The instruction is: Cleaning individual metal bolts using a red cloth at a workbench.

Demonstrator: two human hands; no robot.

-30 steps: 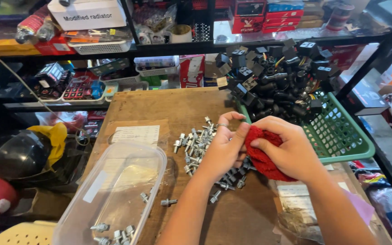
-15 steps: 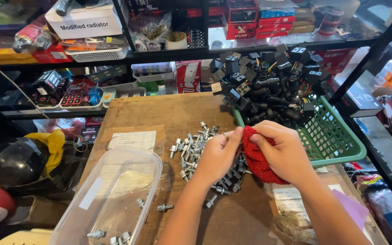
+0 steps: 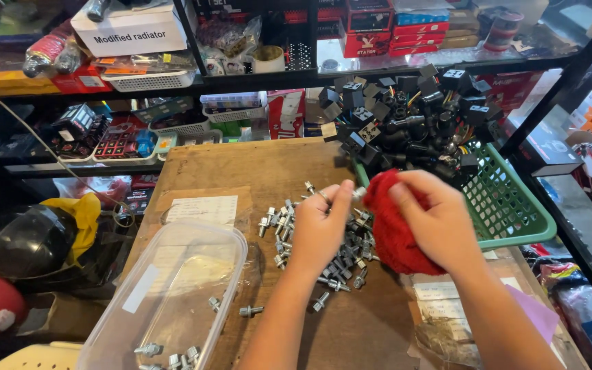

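Note:
My left hand (image 3: 321, 229) pinches a small metal bolt (image 3: 325, 197) between thumb and fingers, just above a pile of silver bolts (image 3: 289, 229) on the wooden tabletop (image 3: 241, 168). My right hand (image 3: 440, 219) grips a bunched red cloth (image 3: 388, 223) right beside the bolt. A clear plastic tub (image 3: 173, 294) at the lower left holds several bolts (image 3: 173, 355). One loose bolt (image 3: 250, 311) lies beside the tub.
A green plastic basket (image 3: 508, 205) heaped with black relays and connectors (image 3: 412, 127) sits at the right rear. Shelves with boxes and trays run behind the table. A black helmet (image 3: 22, 240) and a red object rest at the left. Papers lie at the table's lower right.
Both hands have lifted slightly away from the bolt pile, with the bolt now held up against the red cloth. The camera view shifted a little.

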